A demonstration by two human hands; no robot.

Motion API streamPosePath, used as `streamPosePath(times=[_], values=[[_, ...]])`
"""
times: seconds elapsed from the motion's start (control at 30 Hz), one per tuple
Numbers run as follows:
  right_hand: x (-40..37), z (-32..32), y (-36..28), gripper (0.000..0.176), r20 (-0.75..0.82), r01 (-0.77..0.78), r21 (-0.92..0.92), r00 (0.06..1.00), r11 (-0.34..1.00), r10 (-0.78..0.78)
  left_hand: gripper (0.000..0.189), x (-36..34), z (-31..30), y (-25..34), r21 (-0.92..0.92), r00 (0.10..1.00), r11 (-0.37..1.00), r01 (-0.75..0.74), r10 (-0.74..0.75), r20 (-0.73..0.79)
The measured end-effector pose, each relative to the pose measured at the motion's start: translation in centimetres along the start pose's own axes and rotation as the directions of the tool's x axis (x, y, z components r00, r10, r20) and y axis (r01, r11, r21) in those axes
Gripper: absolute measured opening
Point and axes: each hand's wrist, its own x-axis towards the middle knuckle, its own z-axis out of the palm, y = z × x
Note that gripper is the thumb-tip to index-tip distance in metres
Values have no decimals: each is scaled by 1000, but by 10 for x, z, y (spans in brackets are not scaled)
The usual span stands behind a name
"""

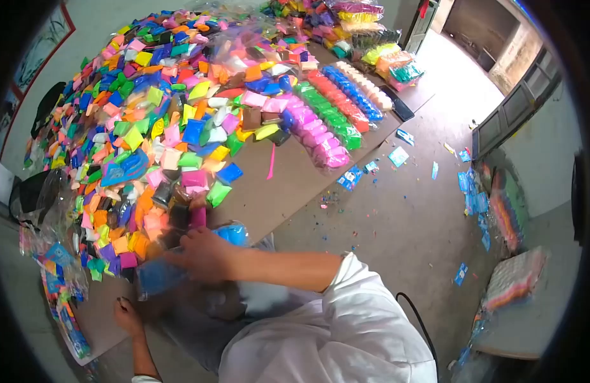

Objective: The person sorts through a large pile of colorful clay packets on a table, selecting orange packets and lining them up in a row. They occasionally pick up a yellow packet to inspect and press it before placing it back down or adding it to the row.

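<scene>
My right hand (209, 255) is smeared by motion at the near edge of the pile, its fingers closed on a clear plastic bag (160, 276) with blue showing through it. Just beyond that hand lies a shiny blue packet (232, 234). Lower left, my left hand (127, 316) is by the table edge with its fingers curled together; what they hold, if anything, is hidden. A large heap of small, soft-looking packets (193, 131) in many colours spreads in front of both hands.
Clear sleeves of pink (315, 134), green (330, 115), red (339, 99) and blue (354, 91) packets lie in rows beside a dark phone (400, 105). Blue printed wrappers (398, 155) litter the floor. More bagged packs (515, 277) stand at right. A doorway (464, 70) opens beyond.
</scene>
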Motion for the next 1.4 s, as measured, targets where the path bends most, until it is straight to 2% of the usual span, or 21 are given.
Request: streamPosePath(times=[0.07, 0.13, 0.2, 0.23, 0.27, 0.3, 0.33, 0.37, 0.43, 0.5, 0.57, 0.63, 0.83, 0.97, 1.03, 1.07, 1.1, 1.17, 1.23, 1.3, 1.4], values=[[-14, -24, 1, 77, -202, -31, 177, 977, 984, 67, 30, 4, -13, 0, -33, 999, 999, -34, 34, -20], [-51, -56, 31, 73, -223, -82, 251, 965, 964, 140, 29, -11, 5, 21, -44, 1000, 999, 3, -2, 1], [-80, -97, 51, 60, -389, -180, 119, 896, 976, 213, 29, -3, -2, 17, -20, 1000, 1000, 10, -10, -2], [-98, -118, 59, 64, -427, -291, 144, 844, 946, 325, 30, -4, 0, 12, -41, 999, 999, 28, -27, 22], [-111, -145, 80, 67, -515, -336, -56, 817, 940, 261, 30, -5, 3, 7, -61, 998, 997, 48, -46, 46], [-125, -163, 98, 65, -561, -401, 28, 752, 916, 347, 30, -5, 5, 2, -62, 997, 997, 55, -52, 49], [-136, -182, 119, 64, -615, -551, -35, 670, 834, 417, 30, -5, 7, -2, -55, 998, 997, 59, -58, 36], [-151, -193, 152, 61, -641, -642, 45, 569, 765, 515, 31, -7, 8, -3, -48, 998, 997, 65, -64, 24], [-175, -229, 208, 63, -658, -796, -39, 475, 604, 584, 31, -8, 5, 2, -35, 1000, 999, 30, -30, 1], [-196, -259, 252, 67, -572, -890, 87, 324, 448, 754, 32, -5, 1, 9, -18, 1000, 1000, -4, 3, -25], [-216, -271, 301, 66, -621, -906, 47, 303, 420, 723, 31, -6, -2, 16, -7, 999, 999, 52, -52, 15], [-223, -277, 334, 64, -721, -912, -125, 354, 391, 596, 31, -7, 4, 1, -14, 999, 999, 44, -44, -9], [-207, -282, 378, 61, -635, -905, -212, 415, 369, 652, 30, -6, -1, 16, 31, 999, 999, 42, -41, -30], [-210, -258, 413, 64, -665, -929, -216, 366, 301, 651, 28, -3, -6, 26, 79, 997, 994, 80, -81, 4], [-219, -243, 431, 70, -608, -837, -353, 544, 418, 577, 28, -4, -2, 19, 68, 996, 994, 84, -83, -14], [-220, -236, 433, 75, -578, -874, -366, 482, 319, 658, 28, -5, -1, 14, 58, 996, 995, 84, -82, -31], [-220, -236, 428, 75, -573, -871, -366, 489, 329, 658, 28, -5, 3, 10, 66, 996, 994, 91, -89, -33], [-215, -239, 421, 79, -442, -911, -235, 411, 339, 797, 26, -10, 7, 3, -176, 989, 977, 123, -136, -62], [-217, -239, 419, 80, -498, -880, -166, 465, 446, 732, 26, -7, -3, 14, -86, 993, 992, 92, -98, -65], [-216, -249, 405, 71, -502, -884, -134, 451, 449, 738, 25, -4, -2, 22, -13, 997, 998, 57, -58, -54], [-207, -251, 393, 52, -775, -839, -160, 433, 520, 459, 25, -1, -6, 28, 54, 994, 992, 110, -109, -31]])
